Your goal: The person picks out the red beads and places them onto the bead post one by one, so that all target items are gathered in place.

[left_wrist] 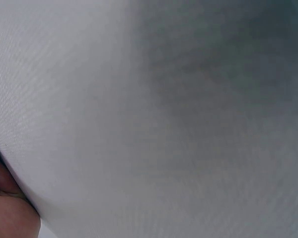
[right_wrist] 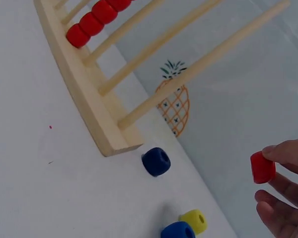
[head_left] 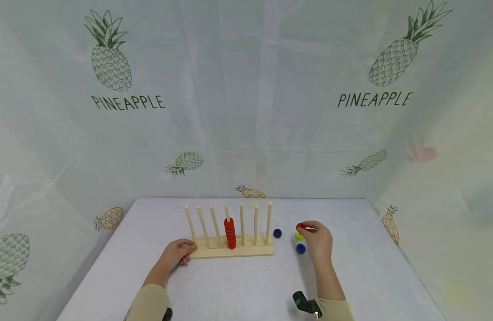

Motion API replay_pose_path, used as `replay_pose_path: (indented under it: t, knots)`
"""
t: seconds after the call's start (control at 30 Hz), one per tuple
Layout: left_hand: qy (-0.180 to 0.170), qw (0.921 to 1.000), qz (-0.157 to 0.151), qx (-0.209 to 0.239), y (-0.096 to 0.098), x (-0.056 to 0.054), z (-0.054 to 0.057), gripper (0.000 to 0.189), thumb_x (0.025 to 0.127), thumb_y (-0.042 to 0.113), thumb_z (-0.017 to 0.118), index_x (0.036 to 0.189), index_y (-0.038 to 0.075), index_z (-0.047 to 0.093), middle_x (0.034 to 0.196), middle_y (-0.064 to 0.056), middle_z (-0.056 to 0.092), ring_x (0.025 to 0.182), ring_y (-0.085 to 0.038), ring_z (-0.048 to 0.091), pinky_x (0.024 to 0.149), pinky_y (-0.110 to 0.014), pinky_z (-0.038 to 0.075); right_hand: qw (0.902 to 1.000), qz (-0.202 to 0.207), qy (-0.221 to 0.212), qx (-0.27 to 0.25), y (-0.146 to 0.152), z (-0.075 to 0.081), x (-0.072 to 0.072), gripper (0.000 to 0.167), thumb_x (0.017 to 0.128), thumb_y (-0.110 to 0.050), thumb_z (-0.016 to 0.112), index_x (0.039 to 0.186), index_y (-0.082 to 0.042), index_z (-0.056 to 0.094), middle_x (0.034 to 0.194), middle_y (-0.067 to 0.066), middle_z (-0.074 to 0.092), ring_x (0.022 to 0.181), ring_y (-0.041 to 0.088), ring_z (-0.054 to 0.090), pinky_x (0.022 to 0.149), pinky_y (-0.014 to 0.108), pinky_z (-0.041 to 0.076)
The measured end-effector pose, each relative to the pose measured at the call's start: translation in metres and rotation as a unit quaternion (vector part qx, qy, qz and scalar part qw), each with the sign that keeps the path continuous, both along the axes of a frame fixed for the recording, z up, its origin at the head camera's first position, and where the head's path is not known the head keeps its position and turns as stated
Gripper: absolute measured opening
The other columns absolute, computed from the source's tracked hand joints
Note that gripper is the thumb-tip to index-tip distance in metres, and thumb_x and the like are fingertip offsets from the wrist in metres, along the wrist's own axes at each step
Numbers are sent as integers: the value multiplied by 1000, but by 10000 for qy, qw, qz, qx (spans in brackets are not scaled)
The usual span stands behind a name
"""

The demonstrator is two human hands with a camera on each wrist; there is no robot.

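A wooden peg rack [head_left: 242, 252] with several upright pegs stands on the table, a stack of red beads [head_left: 230, 234] threaded on its middle peg. My left hand [head_left: 177, 252] grips the left end of its base. Between thumb and fingers, my right hand [head_left: 320, 243] pinches a single red bead [right_wrist: 262, 167], raised above the table to the right of the rack. Beneath that hand a yellow bead [right_wrist: 194, 221] sits close to a blue bead [head_left: 300, 248]. Mostly pale blurred surface fills the left wrist view, with a bit of the left hand at its lower left corner.
A dark blue bead [head_left: 277, 233] lies just off the rack's right end. Behind the white table [head_left: 238, 294] hangs a pale sheet [head_left: 238, 89] printed with pineapples. A black wrist device [head_left: 306, 305] sits at the right sleeve.
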State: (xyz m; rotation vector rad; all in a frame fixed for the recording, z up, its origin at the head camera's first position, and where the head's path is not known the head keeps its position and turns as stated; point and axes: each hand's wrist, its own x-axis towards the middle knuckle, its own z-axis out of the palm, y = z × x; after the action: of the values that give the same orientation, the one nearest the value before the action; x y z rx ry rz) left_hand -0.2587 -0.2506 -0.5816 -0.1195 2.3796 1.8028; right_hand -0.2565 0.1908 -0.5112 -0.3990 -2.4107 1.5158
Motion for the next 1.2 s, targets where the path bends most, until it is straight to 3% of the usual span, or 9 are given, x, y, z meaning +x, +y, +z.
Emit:
replay_pose_path:
  t: [0.17,0.43,0.8,1.2]
  knots:
    - [2,10000,21,-58,0,1,1,33,92,19,70,113,-5,64,59,-4,57,46,-7,50,45,-20,43,9997,158,71,-197,-6,15,3,25,89,-17,73,111,-5,68,110,17,66,96,28,63,76,29,54]
    - [33,10000,-78,26,1,4,5,34,93,18,69,115,-8,62,58,-3,56,46,-7,50,44,-20,43,9991,150,265,-298,-18,43,9,26,87,-16,76,111,-7,69,116,14,64,108,31,59,87,41,53]
    - [18,10000,-46,70,1,4,5,32,93,16,69,114,-8,61,59,-4,56,46,-7,49,45,-20,43,9959,460,612,-479,-30,74,24,27,85,-12,78,110,-7,69,115,11,63,102,28,65,82,32,55]
    - [-1,9998,-154,159,-3,1,-1,35,93,17,69,115,-8,61,59,-3,57,45,-6,50,45,-19,44,9895,804,1069,-538,-43,92,38,24,84,-8,78,107,-7,71,107,7,61,99,24,65,77,22,54]
